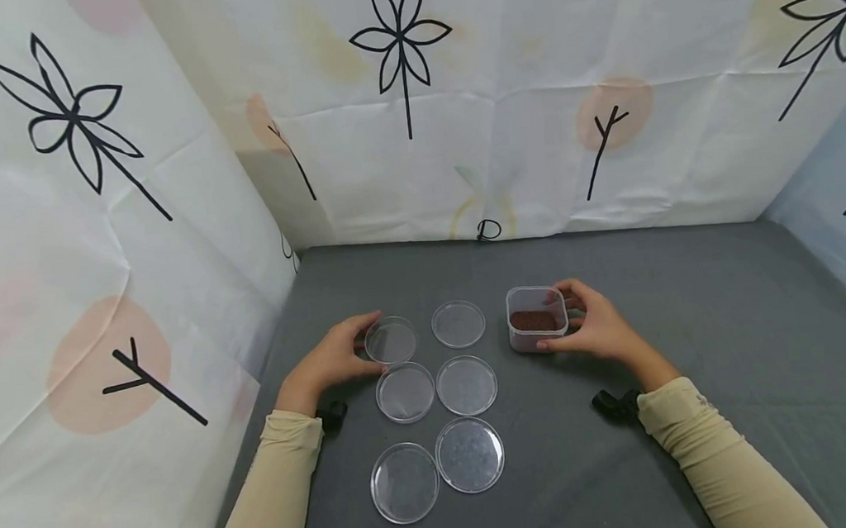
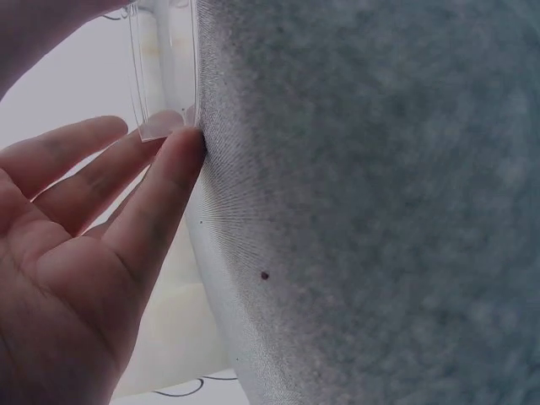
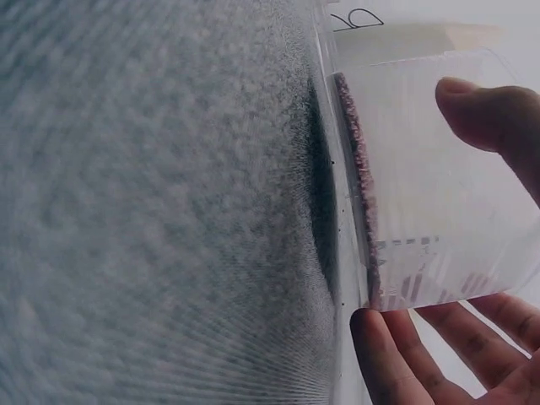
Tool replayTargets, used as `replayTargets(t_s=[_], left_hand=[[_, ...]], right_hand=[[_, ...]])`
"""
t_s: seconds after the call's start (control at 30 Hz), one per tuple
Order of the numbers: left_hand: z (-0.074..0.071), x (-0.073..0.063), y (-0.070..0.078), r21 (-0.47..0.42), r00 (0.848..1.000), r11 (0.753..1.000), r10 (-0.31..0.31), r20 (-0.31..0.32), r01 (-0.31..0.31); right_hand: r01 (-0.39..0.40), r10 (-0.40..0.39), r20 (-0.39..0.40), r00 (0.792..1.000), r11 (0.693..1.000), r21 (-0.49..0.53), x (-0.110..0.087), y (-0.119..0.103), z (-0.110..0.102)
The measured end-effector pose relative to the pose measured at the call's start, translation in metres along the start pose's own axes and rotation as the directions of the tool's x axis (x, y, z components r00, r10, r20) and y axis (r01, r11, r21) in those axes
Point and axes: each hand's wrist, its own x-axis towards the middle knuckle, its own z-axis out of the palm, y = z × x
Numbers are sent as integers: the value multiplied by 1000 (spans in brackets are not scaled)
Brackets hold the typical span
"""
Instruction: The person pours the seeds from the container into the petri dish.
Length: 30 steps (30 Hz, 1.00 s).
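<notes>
My left hand (image 1: 336,354) grips the rim of a clear petri dish (image 1: 392,340) at the far left of a group of several such dishes. In the left wrist view, fingertips (image 2: 181,148) touch the edge of that dish (image 2: 164,67). On the right, my right hand (image 1: 595,325) holds a clear square plastic container (image 1: 519,341) by its side, thumb and fingers spread around it. Reddish-brown granules (image 1: 534,321) lie in its bottom. The right wrist view shows the container (image 3: 430,186) close to the table surface; whether it touches I cannot tell.
Other petri dishes stand in two columns: far right (image 1: 458,324), middle left (image 1: 405,392), middle right (image 1: 466,385), near left (image 1: 405,482) and near right (image 1: 470,454). They lie on a grey tabletop (image 1: 597,482). Patterned white cloth (image 1: 511,58) hangs behind and at the left.
</notes>
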Motion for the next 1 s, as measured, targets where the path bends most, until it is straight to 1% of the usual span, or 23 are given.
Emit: replayTargets(t_s=[0.23,0.4,0.5,0.63,0.73,0.8,0.87,1.0], left_hand=[[0,-1,3,-23,998,998,-55,-6,55],[-1,-2,5,-18,999,999,-41,-11,40],[0,-1,4,-13,999,999,-34,-13,34],[1,-1,3,-13,998,998,-55,-15,55],[1,1,4,-36,997,997,-70,-14,70],[2,2,5,-45,998,997,-69,-10,69],[2,2,4,-54,997,995,-79,-7,78],[3,0,2,-43,997,996,-82,-8,81]], right_hand=[[29,-33,-56,998,996,-82,3,-6,1],[52,-67,-116,991,991,-125,9,-13,7],[99,-119,-131,984,983,-152,15,-20,14],[198,-222,-133,966,965,-175,25,-28,26],[248,-272,-131,954,953,-171,33,-34,34],[267,-289,-123,949,949,-167,37,-37,39],[272,-291,-108,951,949,-162,42,-40,44],[279,-292,-63,954,948,-155,52,-48,56]])
